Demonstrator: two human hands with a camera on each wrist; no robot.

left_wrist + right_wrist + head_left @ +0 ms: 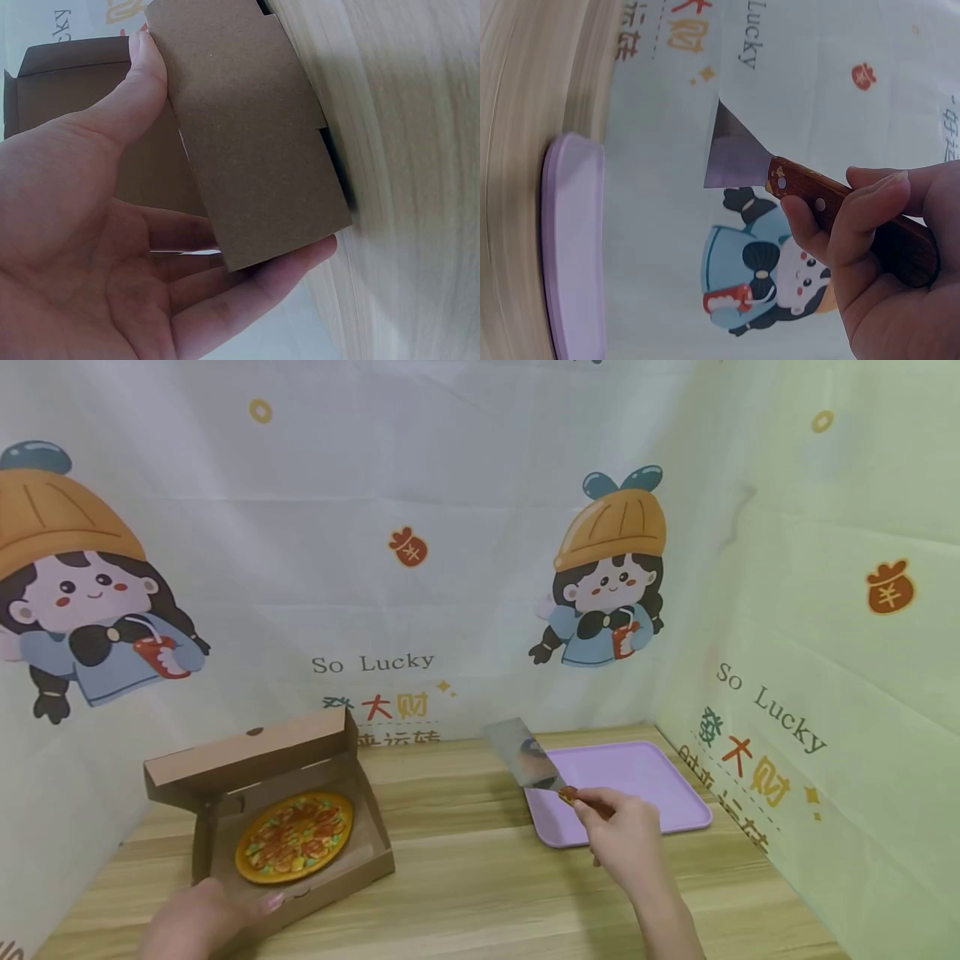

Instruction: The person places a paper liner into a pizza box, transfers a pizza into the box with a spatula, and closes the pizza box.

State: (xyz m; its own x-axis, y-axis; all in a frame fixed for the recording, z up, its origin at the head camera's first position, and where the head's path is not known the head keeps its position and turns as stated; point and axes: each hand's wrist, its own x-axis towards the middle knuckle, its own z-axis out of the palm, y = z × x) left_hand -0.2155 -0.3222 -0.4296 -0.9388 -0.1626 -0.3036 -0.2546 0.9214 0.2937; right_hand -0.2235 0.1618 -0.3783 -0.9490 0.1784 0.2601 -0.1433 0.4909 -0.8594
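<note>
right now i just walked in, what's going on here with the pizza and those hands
A person is using both hands at a wooden table. The left hand grips the near left corner of an open cardboard box, where a round pizza lies inside. The right hand holds a flat metal scraper by its wooden handle, raised near the left side of a purple tray, away from the pizza.

the spatula (799, 178) pairs a smooth, reflective metal blade (739, 156) with a dark, faintly glossy wooden-looking handle set with shiny metal rivets (782, 183). the box (352, 878) is matt brown cardboard, while the pizza (296, 837) has a bumpy, slightly shiny top. the tray (637, 785) looks like smooth plastic, the tabletop (450, 877) wood-grained and smooth, the backdrop (472, 602) creased, thin cloth.
</note>
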